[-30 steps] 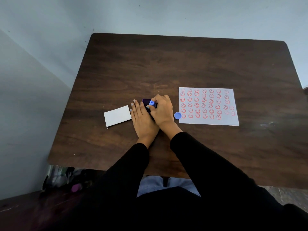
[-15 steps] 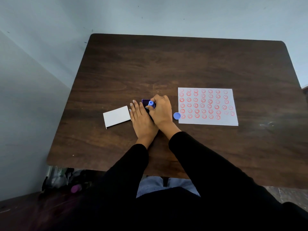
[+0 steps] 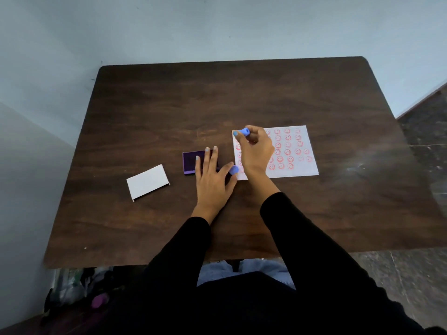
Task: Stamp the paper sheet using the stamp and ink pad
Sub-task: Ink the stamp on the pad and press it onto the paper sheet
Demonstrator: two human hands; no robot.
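The right hand (image 3: pixel 256 151) pinches the blue stamp (image 3: pixel 243 132) in its fingertips over the far left corner of the paper (image 3: pixel 312 165), which carries rows of red smiley prints. The left hand (image 3: pixel 212 180) lies flat, fingers together and thumb out, on the purple ink pad (image 3: pixel 189 162). A blue cap (image 3: pixel 234 169) sits by the thumb. A white lid (image 3: pixel 148 182) lies well left on the table (image 3: pixel 217 97).

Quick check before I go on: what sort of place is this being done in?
Probably a plain room at home or in a small office, not a workshop. A dark wooden table is pushed into a corner of bare pale walls, with stone-like floor tiles at right and a heap of bags or clutter under the table.
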